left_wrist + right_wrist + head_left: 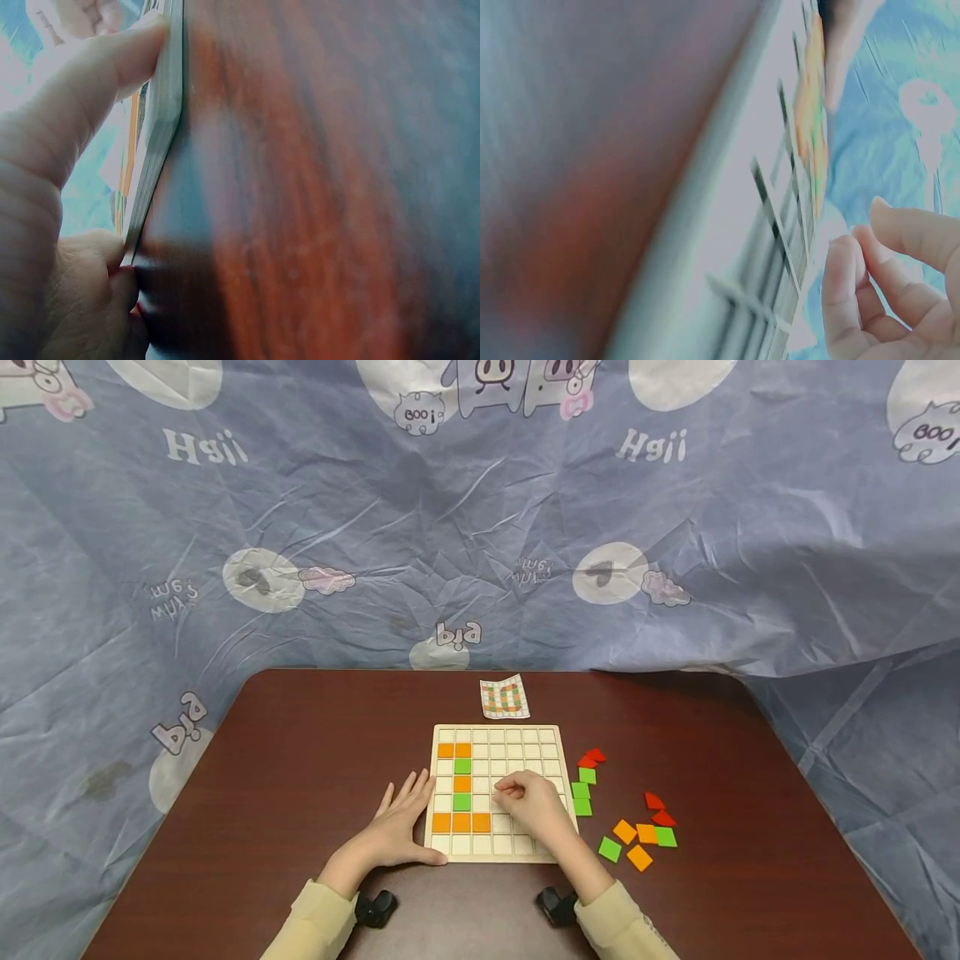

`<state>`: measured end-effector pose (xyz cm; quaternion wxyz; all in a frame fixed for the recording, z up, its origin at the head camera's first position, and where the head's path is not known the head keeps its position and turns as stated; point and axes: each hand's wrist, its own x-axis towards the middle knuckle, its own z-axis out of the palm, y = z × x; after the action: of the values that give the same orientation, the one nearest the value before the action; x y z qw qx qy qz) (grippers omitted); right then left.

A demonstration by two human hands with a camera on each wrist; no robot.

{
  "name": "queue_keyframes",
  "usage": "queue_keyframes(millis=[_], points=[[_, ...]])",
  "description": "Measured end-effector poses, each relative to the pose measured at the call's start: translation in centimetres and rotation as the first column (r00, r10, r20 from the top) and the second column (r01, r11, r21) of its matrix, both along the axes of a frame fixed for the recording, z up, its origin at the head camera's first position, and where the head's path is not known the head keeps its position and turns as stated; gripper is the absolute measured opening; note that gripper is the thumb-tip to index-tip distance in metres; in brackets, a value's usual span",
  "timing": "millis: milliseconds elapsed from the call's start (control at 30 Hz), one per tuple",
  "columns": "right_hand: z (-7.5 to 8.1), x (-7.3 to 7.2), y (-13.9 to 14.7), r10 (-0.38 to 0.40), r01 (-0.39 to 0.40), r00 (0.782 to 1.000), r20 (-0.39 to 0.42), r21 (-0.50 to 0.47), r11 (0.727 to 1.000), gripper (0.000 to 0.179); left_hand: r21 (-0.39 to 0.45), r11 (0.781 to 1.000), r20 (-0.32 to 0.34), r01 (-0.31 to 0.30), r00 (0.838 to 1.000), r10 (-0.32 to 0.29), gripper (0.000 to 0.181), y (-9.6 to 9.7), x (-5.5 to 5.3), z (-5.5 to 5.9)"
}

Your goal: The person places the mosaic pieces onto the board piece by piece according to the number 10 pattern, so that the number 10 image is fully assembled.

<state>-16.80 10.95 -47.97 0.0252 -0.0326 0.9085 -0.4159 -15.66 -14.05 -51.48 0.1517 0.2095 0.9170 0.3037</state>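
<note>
A pale square grid board (522,736) lies on the dark table. Orange and green square tiles (462,784) fill several cells on its left side, some in a column and some in rows. My left hand (397,828) lies at the board's left side, fingers spread, its thumb (127,56) on the near left corner of the rim. Over the middle of the board is my right hand (534,803), fingers loosely curled. In the right wrist view its thumb (915,229) stands apart from the fingertips and nothing shows between them.
Loose green tiles (581,790) and red quarter-round pieces (592,758) lie right of the board. Farther right is a group of orange tiles (624,832) with more green and red ones. A patterned card (505,697) lies beyond the board. A printed cloth (480,527) hangs behind the table.
</note>
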Motion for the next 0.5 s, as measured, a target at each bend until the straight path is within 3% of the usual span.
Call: queue_keyframes(millis=[267,500], points=[[1.3,-3.1,5.5,-0.109,0.112,0.992,0.063,-0.045,0.993,0.019,0.001,1.0,0.01,0.018,1.0,-0.018,0.122,-0.2,0.1,-0.2],[0.6,-5.1,10.7,-0.212,0.213,0.977,-0.031,0.034,0.977,0.024,0.005,1.0,0.006,0.023,1.0,-0.023,0.121,-0.1,0.1,-0.4]])
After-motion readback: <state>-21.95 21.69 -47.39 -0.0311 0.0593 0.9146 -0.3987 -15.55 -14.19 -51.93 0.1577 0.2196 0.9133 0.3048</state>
